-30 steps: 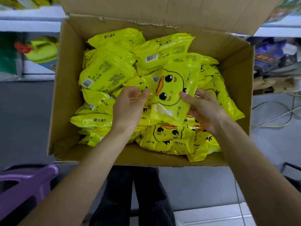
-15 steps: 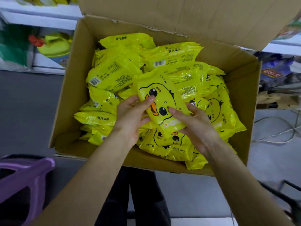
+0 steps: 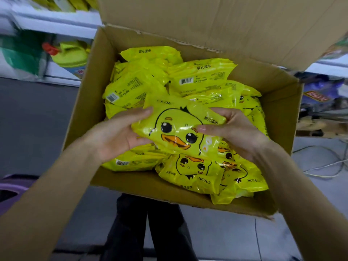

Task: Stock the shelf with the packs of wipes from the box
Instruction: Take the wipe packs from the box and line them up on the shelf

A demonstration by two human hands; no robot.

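The duck-faced pack (image 3: 177,132) sits just above the heap of other packs (image 3: 199,80), over the middle of the box (image 3: 88,95) and a little toward its near wall, printed side up. Both hands have it. The left hand (image 3: 120,136) takes the left end, with fingers laid over the far edge and the thumb tucked under the near one. The right hand (image 3: 231,132) curls round the right end and presses its thumb onto the printed face. The glossy film dents under the fingers, so the pack is probably soft, light and somewhat slippery, and likely to sag or slide if it is pinched by a corner seam. Holding the two short ends, as here, or one hand spanning the thick middle, looks safest. Squeezing hard seems needless and could strain the seal. The box remains nearly full, piled loosely up to its far wall. The shelf (image 3: 56,19) lies beyond the far left corner, blurred.
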